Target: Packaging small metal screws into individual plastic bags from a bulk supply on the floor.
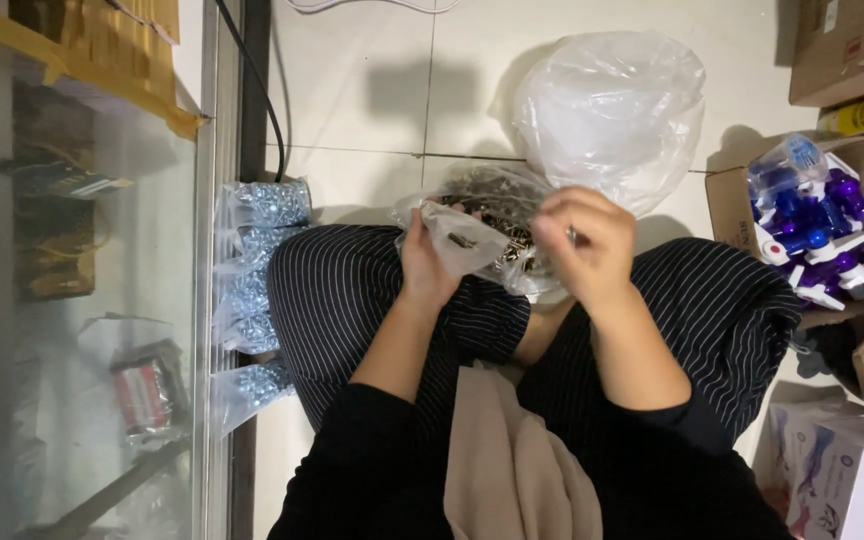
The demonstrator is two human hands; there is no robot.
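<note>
Beside my knee, filled screw bags (252, 290) line the glass cabinet (82, 300); a large clear bag (617, 110) and a spray-nozzle box (812, 215) occupy the tiled floor (372, 80).

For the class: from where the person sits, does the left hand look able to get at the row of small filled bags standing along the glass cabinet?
Probably yes. The small filled bags stand just beyond the left knee with nothing between, but the left hand already holds a small clear bag, so it would need to free itself first.
</note>
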